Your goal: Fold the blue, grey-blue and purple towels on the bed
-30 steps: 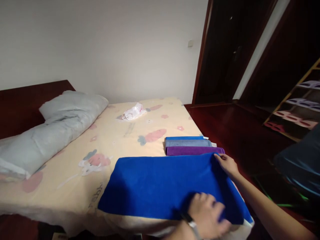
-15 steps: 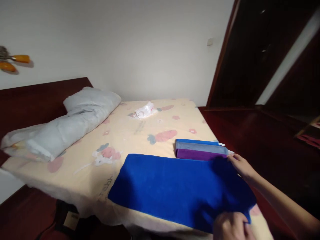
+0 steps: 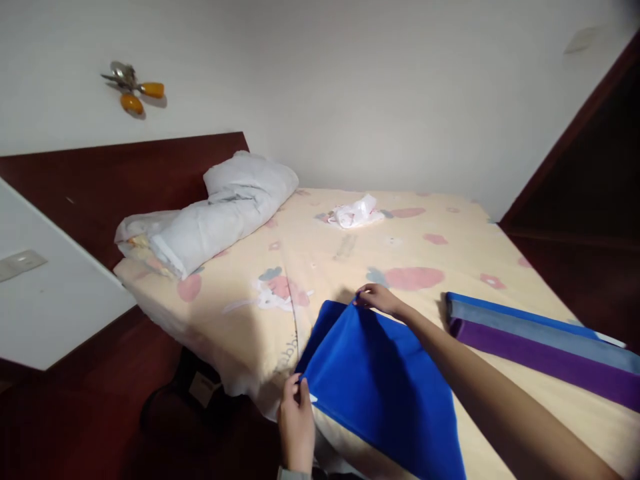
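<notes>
A plain blue towel [image 3: 380, 373] lies at the bed's near edge, doubled over, with its upper layer lifted at the left end and the lower layer showing beneath. My left hand [image 3: 299, 420] pinches the near corner of that upper layer, beside a small white tag. At the far corner, my right hand [image 3: 379, 299] also has its fingers closed on the towel, and my forearm stretches across the cloth. To the right lie long folded cloths, one purple [image 3: 535, 357], one grey-blue [image 3: 530, 329] and one blue [image 3: 515, 309], side by side.
The bed [image 3: 340, 267] has a cream sheet with carrot and rabbit prints. A rolled grey quilt [image 3: 225, 213] rests by the dark headboard [image 3: 145, 173]. A white plastic bag [image 3: 356, 212] lies near the wall. Below the bed edge is a dark bag [image 3: 195, 393].
Both hands have moved from the towel's right end to its left end, carrying its edge over and doubling the towel. The view has turned left.
</notes>
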Available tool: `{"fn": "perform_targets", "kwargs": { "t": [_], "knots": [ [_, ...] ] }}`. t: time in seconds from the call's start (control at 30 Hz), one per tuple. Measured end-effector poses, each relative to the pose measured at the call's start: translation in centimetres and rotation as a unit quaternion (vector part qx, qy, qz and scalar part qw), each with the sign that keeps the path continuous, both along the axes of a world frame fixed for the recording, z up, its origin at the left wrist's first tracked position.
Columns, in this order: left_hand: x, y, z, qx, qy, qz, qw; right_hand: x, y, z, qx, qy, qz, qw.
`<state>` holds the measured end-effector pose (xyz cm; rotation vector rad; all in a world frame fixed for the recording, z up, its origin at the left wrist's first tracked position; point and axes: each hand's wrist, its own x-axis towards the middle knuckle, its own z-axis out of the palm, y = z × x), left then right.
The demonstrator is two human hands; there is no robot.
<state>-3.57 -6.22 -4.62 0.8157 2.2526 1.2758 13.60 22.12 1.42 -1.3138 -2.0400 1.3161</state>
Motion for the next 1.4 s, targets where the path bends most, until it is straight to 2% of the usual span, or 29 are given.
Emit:
{"fn": "perform_targets", "kwargs": {
  "t": [0.1,0.2,0.33,0.5,0.6,0.7,0.8,0.87,0.93,1.0,1.07,1.2,1.3,1.4],
  "knots": [
    [-3.0,0.7,-1.0,-0.117,0.064,-0.033,0.991,-5.3,1.9,-2.9,0.054,-0.085,0.018,0.995],
    [-4.0,1.1,-1.1,-0.156,0.11,-0.061,0.98,-8.2,2.6,-4.8,0.102,-0.147,0.046,0.983],
    [-4.1,0.8,-0.9,-0.183,0.098,-0.059,0.976,-9.9,2.4,-5.9,0.12,-0.197,0.087,0.969],
    [-3.9,0.3,-0.6,-0.182,0.054,-0.095,0.977,-10.5,2.3,-6.2,0.118,-0.22,0.096,0.964],
    [-3.7,0.2,-0.8,-0.171,0.081,-0.088,0.978,-10.1,2.3,-5.5,0.116,-0.199,0.096,0.968],
    [-3.6,0.3,-1.1,-0.136,0.093,-0.08,0.983,-8.7,1.9,-3.5,0.121,-0.15,0.081,0.978],
    [-3.7,0.6,-0.9,-0.087,0.06,-0.097,0.99,-6.1,0.5,-0.1,0.128,-0.086,0.062,0.986],
    [-3.8,0.7,-0.1,-0.022,0.043,-0.091,0.995,-3.4,-1.2,2.9,0.134,-0.042,0.057,0.988],
    [-3.8,0.6,1.2,0.07,0.003,-0.085,0.994,0.0,-3.7,6.3,0.145,-0.005,0.052,0.988],
    [-3.6,0.0,3.4,0.157,-0.058,-0.104,0.98,3.9,-6.6,9.8,0.158,0.038,0.029,0.986],
    [-3.1,-1.2,6.4,0.214,-0.111,-0.136,0.961,8.1,-10.0,13.3,0.172,0.088,-0.011,0.981],
    [-2.2,-4.7,13.8,0.261,-0.144,-0.2,0.933,15.7,-17.6,19.5,0.216,0.158,-0.075,0.96],
    [-1.4,-7.4,19.4,0.285,-0.153,-0.249,0.913,20.1,-23.6,22.3,0.217,0.189,-0.131,0.949],
    [-0.2,-9.0,23.8,0.291,-0.182,-0.287,0.895,23.3,-28.6,23.2,0.18,0.193,-0.192,0.945]
  ]
}}
